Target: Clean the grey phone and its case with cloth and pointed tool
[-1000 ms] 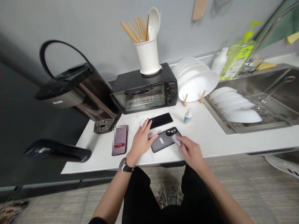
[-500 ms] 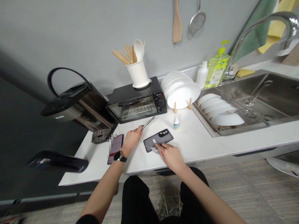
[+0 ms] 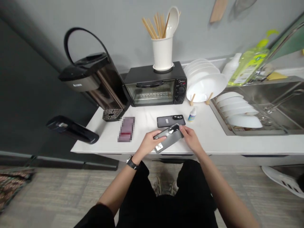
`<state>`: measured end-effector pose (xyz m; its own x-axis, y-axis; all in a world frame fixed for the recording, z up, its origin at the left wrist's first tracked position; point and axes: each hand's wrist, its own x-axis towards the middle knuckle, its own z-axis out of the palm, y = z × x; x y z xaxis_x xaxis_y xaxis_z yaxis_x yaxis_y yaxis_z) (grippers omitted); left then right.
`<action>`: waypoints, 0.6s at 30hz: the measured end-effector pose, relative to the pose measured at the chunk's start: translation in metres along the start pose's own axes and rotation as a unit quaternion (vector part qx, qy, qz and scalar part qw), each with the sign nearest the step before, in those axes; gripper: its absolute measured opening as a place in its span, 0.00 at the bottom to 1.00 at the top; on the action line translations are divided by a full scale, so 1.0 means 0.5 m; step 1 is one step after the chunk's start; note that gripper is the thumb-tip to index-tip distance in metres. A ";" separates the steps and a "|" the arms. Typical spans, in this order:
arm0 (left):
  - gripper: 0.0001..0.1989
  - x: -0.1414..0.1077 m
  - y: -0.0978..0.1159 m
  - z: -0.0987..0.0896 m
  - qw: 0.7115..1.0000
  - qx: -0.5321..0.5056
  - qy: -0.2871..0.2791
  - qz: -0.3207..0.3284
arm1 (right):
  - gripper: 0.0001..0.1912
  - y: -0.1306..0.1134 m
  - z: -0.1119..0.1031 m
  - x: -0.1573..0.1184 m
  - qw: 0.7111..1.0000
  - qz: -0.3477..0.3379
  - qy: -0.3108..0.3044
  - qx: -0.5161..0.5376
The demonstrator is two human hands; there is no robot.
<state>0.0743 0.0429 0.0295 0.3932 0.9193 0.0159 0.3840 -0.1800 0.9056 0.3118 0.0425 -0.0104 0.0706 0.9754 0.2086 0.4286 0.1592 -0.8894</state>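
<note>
A grey phone point(image 3: 171, 139) with a white label near its lower left end is held tilted over the counter's front edge, its camera side facing up. My left hand point(image 3: 151, 141), below a wristwatch, grips its left part with the thumb across the back. At the camera end, the fingers of my right hand point(image 3: 188, 134) pinch the corner. Just behind lies a black-framed phone case point(image 3: 166, 121) with camera openings and a small white patch. A small white bottle point(image 3: 192, 114) stands right of the case. Farther left is another phone point(image 3: 127, 129), its screen blurred out.
A toaster oven point(image 3: 154, 95) carries a utensil cup point(image 3: 162, 52). On the left are a dark dispenser point(image 3: 102, 85) and a dark bottle point(image 3: 73, 129). Racked plates point(image 3: 205, 87) and a sink point(image 3: 280, 123) with bowls are on the right.
My left hand has lifted the grey phone off the counter, and its back now faces up. My right hand has left the case and taken the phone's corner. The camera view has shifted.
</note>
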 end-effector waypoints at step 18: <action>0.41 -0.044 -0.049 0.024 0.953 0.260 0.020 0.153 | 0.20 -0.013 -0.036 -0.043 0.956 -0.088 0.088 -0.264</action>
<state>0.0660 0.0228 0.0018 0.5261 0.8060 0.2713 0.6226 -0.5824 0.5226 0.3239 0.0179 -0.0015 0.0872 0.8925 0.4425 0.8397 0.1732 -0.5147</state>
